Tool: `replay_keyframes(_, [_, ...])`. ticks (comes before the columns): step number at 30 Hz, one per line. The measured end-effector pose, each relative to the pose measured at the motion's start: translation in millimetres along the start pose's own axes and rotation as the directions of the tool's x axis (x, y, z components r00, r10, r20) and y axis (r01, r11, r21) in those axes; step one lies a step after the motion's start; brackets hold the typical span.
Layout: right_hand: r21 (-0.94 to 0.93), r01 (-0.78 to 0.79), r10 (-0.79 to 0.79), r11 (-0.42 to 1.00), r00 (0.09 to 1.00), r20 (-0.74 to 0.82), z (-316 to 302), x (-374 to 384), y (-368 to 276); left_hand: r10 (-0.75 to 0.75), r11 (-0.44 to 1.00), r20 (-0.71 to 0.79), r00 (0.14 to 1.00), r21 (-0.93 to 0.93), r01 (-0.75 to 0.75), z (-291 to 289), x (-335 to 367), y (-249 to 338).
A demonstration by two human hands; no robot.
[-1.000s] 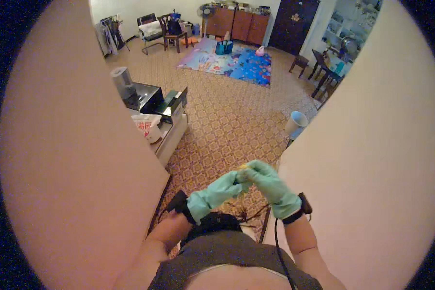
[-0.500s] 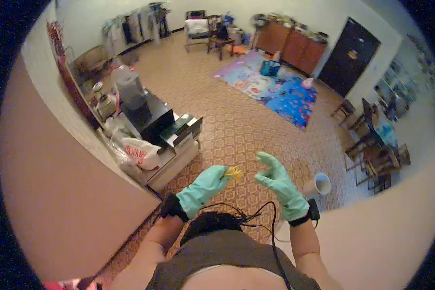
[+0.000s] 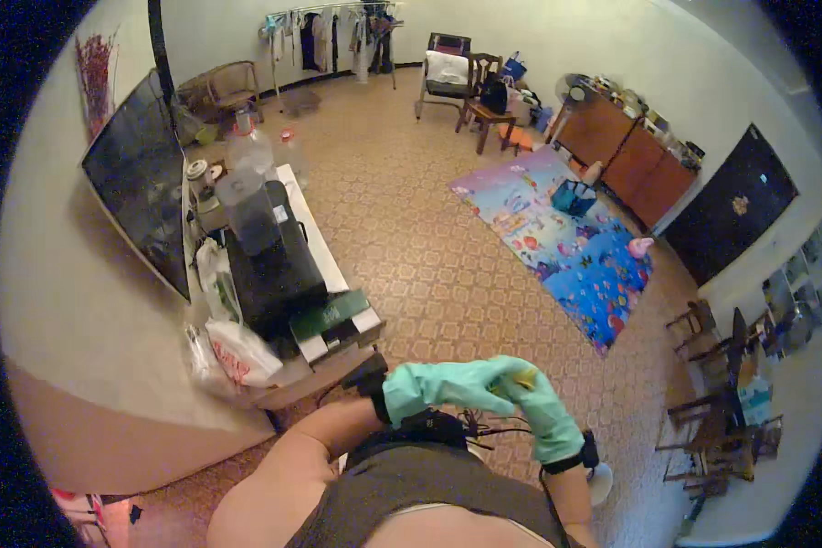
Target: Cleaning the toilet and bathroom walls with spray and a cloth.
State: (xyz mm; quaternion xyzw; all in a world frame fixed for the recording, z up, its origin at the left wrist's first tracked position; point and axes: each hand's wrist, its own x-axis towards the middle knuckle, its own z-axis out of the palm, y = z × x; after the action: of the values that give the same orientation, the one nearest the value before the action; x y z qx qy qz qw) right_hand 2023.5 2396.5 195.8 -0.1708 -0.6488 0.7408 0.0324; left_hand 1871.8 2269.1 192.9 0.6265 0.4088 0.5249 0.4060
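The yellow thing (image 3: pixel 526 377) is at three o'clock from the left hand (image 3: pixel 438 385), by the right hand (image 3: pixel 550 413); neither grip shows clearly.

White plastic bag (image 3: pixel 244 354): large red printed characters, blurred. Green box (image 3: pixel 331 315): small pale marking, illegible.

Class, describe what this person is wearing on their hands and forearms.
The left hand and right hand wear matching mint-green gloves reaching the wrists. A black band circles each wrist, with a dark, boxy device beside it. The forearms are bare of sleeves.
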Motion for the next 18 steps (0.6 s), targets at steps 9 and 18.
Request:
replay_keyframes(9, [-0.047, 0.087, -0.096, 0.995, 0.971, -0.219, -219, 281, -93, -0.253, 0.957, -0.276, 0.927, 0.068, 0.281, -268, 151, -122])
replay_keyframes(18, [-0.077, 0.236, -0.230, 0.969, 0.970, 0.077, -317, 684, -231, -0.336, 0.942, -0.893, 0.300, -0.309, 0.133, -532, 205, -170])
